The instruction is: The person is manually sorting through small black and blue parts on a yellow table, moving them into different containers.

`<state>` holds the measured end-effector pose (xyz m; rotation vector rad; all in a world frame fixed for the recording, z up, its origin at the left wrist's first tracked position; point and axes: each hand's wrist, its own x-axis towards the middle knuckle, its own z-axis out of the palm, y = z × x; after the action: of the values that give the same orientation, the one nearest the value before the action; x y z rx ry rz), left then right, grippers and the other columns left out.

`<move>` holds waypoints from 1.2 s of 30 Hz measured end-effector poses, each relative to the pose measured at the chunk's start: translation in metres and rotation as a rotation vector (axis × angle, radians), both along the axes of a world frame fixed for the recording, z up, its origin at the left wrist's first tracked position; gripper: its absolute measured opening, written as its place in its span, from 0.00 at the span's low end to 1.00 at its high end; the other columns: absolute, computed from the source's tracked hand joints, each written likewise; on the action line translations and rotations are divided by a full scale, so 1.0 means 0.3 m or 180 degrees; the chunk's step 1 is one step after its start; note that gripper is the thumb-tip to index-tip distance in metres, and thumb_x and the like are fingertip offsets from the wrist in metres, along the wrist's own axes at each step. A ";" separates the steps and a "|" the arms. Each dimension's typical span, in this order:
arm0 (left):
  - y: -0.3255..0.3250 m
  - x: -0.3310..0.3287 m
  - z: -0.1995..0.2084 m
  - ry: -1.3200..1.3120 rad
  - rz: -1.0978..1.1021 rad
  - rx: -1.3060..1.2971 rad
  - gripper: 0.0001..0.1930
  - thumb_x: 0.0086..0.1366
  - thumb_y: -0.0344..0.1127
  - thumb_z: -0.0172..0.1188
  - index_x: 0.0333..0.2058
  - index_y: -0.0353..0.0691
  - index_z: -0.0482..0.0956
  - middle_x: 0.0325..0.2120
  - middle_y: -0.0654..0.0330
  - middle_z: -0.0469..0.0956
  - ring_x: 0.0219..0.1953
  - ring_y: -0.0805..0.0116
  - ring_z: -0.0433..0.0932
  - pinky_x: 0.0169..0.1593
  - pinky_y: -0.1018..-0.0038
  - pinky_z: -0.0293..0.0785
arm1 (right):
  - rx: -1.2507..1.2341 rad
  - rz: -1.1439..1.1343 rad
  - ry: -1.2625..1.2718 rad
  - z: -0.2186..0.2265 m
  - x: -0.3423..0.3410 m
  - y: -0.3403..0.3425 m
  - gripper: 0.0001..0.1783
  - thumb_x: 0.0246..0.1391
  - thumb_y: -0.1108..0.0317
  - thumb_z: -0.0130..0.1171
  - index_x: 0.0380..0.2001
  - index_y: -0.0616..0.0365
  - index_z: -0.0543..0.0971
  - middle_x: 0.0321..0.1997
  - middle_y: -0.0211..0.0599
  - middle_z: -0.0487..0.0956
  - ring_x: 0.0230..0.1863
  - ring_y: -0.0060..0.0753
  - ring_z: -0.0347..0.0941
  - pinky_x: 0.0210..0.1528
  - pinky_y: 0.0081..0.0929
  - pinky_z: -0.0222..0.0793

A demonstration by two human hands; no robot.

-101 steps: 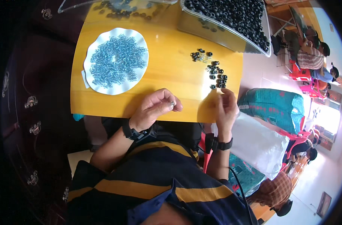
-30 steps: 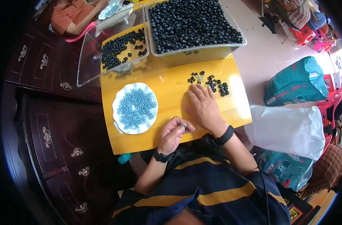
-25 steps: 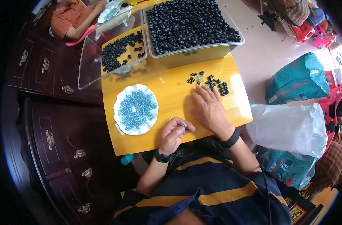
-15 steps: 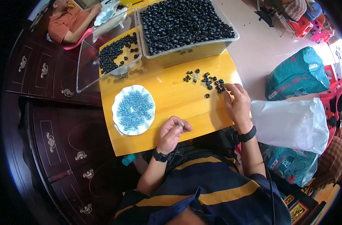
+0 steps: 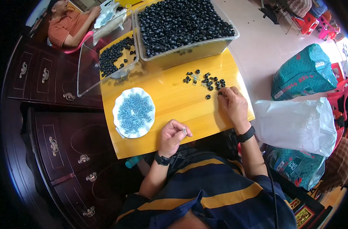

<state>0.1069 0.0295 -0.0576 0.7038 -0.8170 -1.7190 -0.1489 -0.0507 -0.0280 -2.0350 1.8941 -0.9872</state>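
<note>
Room: pale floor (image 5: 254, 57) at upper right; dark drawers (image 5: 67, 141) at left; yellow wooden bench (image 5: 174, 105) in the middle.
Printing: reddish marks and a pale label on the upper teal sack (image 5: 303, 72); a large pale character on the lower teal sack (image 5: 307, 173).
Between them: white sack (image 5: 296, 124), right of the bench.
Upper centre: clear tub (image 5: 189, 55) full of black beads (image 5: 185, 24); left of it, a clear tray (image 5: 86, 68).
Upper left: co-worker in an orange shirt (image 5: 67, 28).
Left of centre: wavy white plate (image 5: 115, 114) bearing bluish clear beads (image 5: 134, 112).
Left hand (image 5: 173, 134): thumb and finger pinched on a small piece (image 5: 184, 131).
Right hand (image 5: 235, 105): fingertips at the lower right of the loose black beads (image 5: 214, 82); cannot tell whether gripping one.
</note>
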 end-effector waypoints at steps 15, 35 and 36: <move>0.000 -0.069 0.057 -0.0724 0.0281 0.0423 0.05 0.66 0.25 0.62 0.41 0.34 0.78 0.32 0.58 0.83 0.35 0.72 0.82 0.45 0.75 0.79 | 0.0773 0.0311 -0.1695 -0.003 0.001 0.140 0.06 0.57 0.72 0.64 0.34 0.61 0.77 0.33 0.33 0.81 0.33 0.20 0.78 0.37 0.20 0.73; -0.052 -0.334 0.235 -0.2649 0.0406 -0.1411 0.06 0.62 0.20 0.64 0.38 0.33 0.83 0.32 0.58 0.82 0.34 0.72 0.82 0.40 0.78 0.78 | 0.1885 0.1297 -0.5531 -0.067 -0.054 0.254 0.13 0.63 0.71 0.62 0.50 0.59 0.76 0.41 0.32 0.81 0.41 0.24 0.78 0.47 0.23 0.75; -0.053 -0.340 0.237 -0.2789 0.0468 -0.1577 0.07 0.60 0.19 0.65 0.37 0.33 0.82 0.31 0.57 0.83 0.32 0.69 0.83 0.37 0.77 0.78 | 0.1877 0.1297 -0.5535 -0.073 -0.058 0.256 0.13 0.63 0.71 0.62 0.49 0.60 0.77 0.41 0.30 0.81 0.40 0.23 0.78 0.45 0.22 0.75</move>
<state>0.0051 0.0135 0.0135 1.1383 -1.6653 -0.9608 -0.1663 0.0262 -0.0498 -0.5294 0.5856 -1.1527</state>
